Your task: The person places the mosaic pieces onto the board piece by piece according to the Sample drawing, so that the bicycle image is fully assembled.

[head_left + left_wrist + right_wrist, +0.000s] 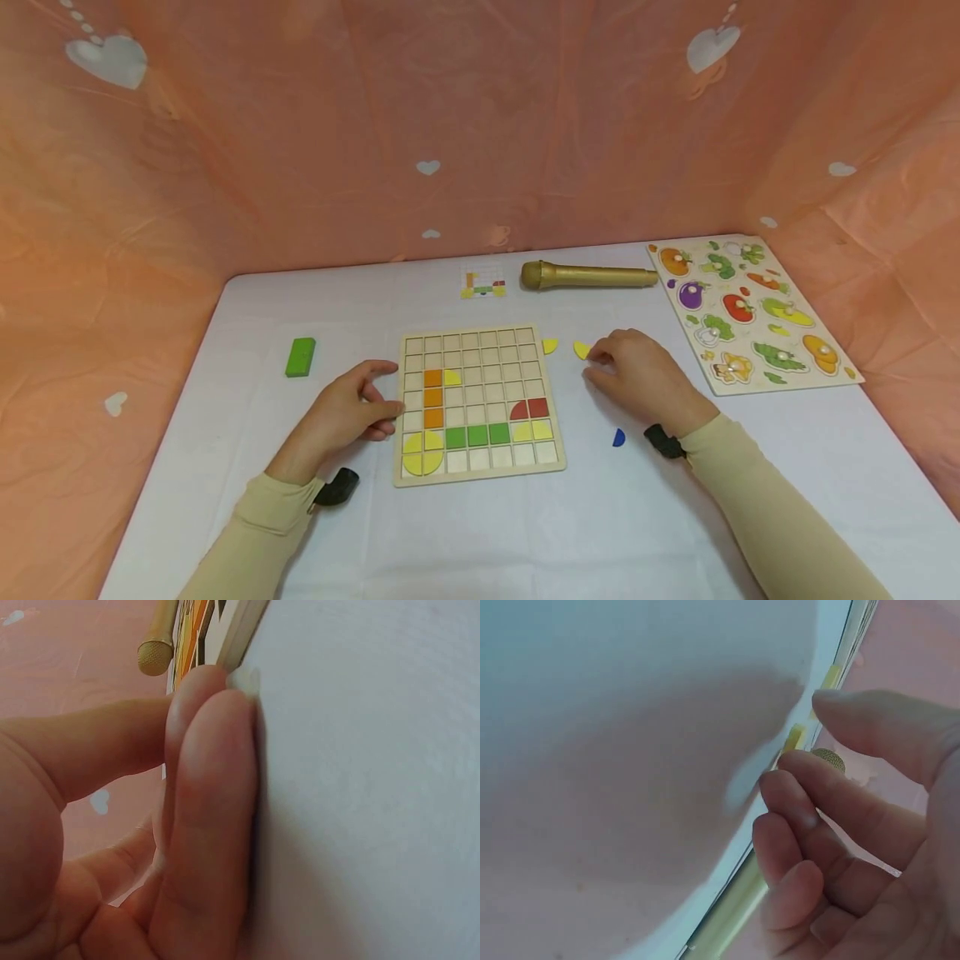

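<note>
A wooden grid board (465,342) lies on the table, holding orange squares (433,398), green squares (477,436), red pieces (537,407) and yellow quarter circles (423,453). My left hand (347,408) rests at the board's left edge, thumb and index finger spread along it. Right of the board, my right hand (637,375) reaches a loose yellow quarter circle (581,350). In the right wrist view, the index fingertip is right at that yellow piece (793,737), while the thumb stands apart from it. Another yellow quarter circle (551,345) lies beside the board's right edge.
A blue half circle (618,437) lies near my right wrist. Behind the board are a small pattern card (483,282) and a gold microphone (588,276). A vegetable peg puzzle (757,321) occupies the right side, and a green block (301,357) the left.
</note>
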Action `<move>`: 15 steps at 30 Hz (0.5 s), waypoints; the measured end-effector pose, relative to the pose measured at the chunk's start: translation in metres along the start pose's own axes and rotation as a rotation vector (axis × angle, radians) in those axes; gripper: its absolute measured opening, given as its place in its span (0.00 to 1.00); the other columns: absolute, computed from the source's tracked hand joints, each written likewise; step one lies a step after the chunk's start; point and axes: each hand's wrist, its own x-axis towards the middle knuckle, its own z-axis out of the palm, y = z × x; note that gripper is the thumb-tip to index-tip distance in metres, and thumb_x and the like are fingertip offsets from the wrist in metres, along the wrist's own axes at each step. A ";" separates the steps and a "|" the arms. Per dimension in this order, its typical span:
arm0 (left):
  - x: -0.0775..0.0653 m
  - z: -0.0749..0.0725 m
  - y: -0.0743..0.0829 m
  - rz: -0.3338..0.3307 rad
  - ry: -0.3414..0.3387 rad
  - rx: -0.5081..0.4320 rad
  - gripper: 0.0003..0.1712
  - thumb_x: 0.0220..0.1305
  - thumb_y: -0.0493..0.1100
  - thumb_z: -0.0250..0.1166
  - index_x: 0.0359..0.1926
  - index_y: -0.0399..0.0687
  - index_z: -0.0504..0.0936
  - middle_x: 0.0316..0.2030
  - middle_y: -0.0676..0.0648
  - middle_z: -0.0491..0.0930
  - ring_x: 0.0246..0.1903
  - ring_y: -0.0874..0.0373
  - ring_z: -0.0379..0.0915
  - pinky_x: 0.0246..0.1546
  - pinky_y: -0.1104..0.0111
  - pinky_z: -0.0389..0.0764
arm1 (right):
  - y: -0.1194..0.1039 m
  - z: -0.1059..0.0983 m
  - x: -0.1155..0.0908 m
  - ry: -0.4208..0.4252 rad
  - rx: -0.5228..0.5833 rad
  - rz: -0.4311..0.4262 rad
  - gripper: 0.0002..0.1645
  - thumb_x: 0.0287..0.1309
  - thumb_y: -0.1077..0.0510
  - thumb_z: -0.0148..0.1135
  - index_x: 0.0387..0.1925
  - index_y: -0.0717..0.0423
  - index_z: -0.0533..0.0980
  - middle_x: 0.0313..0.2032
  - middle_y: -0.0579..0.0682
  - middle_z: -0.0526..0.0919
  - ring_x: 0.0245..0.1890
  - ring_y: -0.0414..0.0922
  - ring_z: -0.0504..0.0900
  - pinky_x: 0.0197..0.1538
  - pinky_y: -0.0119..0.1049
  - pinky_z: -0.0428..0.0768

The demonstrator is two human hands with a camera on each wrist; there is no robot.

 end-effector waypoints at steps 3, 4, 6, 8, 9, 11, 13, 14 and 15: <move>0.000 0.000 0.000 -0.002 0.000 0.001 0.41 0.69 0.39 0.76 0.78 0.49 0.68 0.38 0.41 0.77 0.29 0.55 0.87 0.33 0.67 0.92 | -0.001 -0.001 0.003 -0.001 -0.001 0.010 0.16 0.68 0.52 0.73 0.49 0.58 0.89 0.44 0.53 0.90 0.49 0.52 0.85 0.59 0.55 0.87; 0.000 0.000 0.000 -0.002 0.000 0.001 0.41 0.69 0.39 0.76 0.78 0.49 0.68 0.38 0.41 0.77 0.29 0.55 0.87 0.33 0.67 0.92 | -0.001 -0.002 0.004 0.000 0.000 0.011 0.16 0.68 0.52 0.73 0.50 0.58 0.89 0.44 0.53 0.90 0.49 0.53 0.85 0.59 0.55 0.87; 0.000 0.000 0.000 -0.003 0.002 0.001 0.41 0.69 0.39 0.76 0.78 0.49 0.69 0.38 0.41 0.77 0.29 0.55 0.87 0.33 0.67 0.92 | -0.004 -0.003 0.007 0.000 0.005 0.016 0.17 0.68 0.51 0.73 0.50 0.59 0.89 0.45 0.54 0.90 0.50 0.53 0.85 0.60 0.55 0.87; 0.000 -0.001 0.000 -0.003 0.003 0.003 0.41 0.69 0.39 0.76 0.78 0.49 0.69 0.38 0.41 0.77 0.29 0.55 0.87 0.33 0.67 0.92 | -0.006 -0.004 0.010 -0.001 0.006 0.022 0.17 0.68 0.51 0.73 0.50 0.59 0.88 0.45 0.54 0.90 0.49 0.53 0.85 0.60 0.55 0.87; 0.000 -0.001 0.000 -0.002 0.002 0.004 0.40 0.69 0.39 0.76 0.78 0.49 0.69 0.38 0.41 0.77 0.29 0.55 0.87 0.33 0.67 0.92 | -0.007 -0.004 0.011 -0.003 0.008 0.025 0.17 0.68 0.51 0.73 0.50 0.59 0.88 0.45 0.54 0.90 0.49 0.53 0.85 0.60 0.55 0.87; 0.000 -0.001 0.000 -0.002 -0.001 0.005 0.40 0.69 0.39 0.76 0.78 0.49 0.69 0.38 0.41 0.77 0.29 0.55 0.87 0.33 0.67 0.92 | -0.008 -0.004 0.013 -0.008 0.012 0.035 0.17 0.68 0.51 0.73 0.50 0.59 0.88 0.44 0.55 0.90 0.49 0.53 0.84 0.60 0.55 0.87; 0.001 -0.001 0.000 -0.002 -0.004 0.005 0.41 0.69 0.39 0.76 0.78 0.48 0.68 0.38 0.41 0.77 0.29 0.55 0.87 0.33 0.67 0.92 | -0.009 -0.004 0.014 -0.014 0.013 0.046 0.17 0.69 0.51 0.73 0.50 0.59 0.88 0.44 0.55 0.90 0.49 0.53 0.84 0.59 0.55 0.87; 0.000 -0.001 0.001 -0.002 -0.004 0.003 0.41 0.69 0.39 0.76 0.78 0.48 0.68 0.38 0.41 0.77 0.29 0.55 0.87 0.34 0.67 0.92 | -0.009 -0.004 0.015 -0.016 0.013 0.050 0.17 0.69 0.51 0.73 0.50 0.59 0.88 0.45 0.55 0.90 0.49 0.53 0.84 0.60 0.55 0.86; 0.000 -0.001 0.001 -0.004 -0.004 0.001 0.41 0.69 0.39 0.76 0.78 0.49 0.69 0.38 0.41 0.77 0.29 0.54 0.87 0.34 0.67 0.92 | -0.009 -0.004 0.015 -0.016 0.013 0.055 0.17 0.69 0.51 0.73 0.50 0.59 0.88 0.45 0.55 0.90 0.49 0.53 0.84 0.59 0.55 0.87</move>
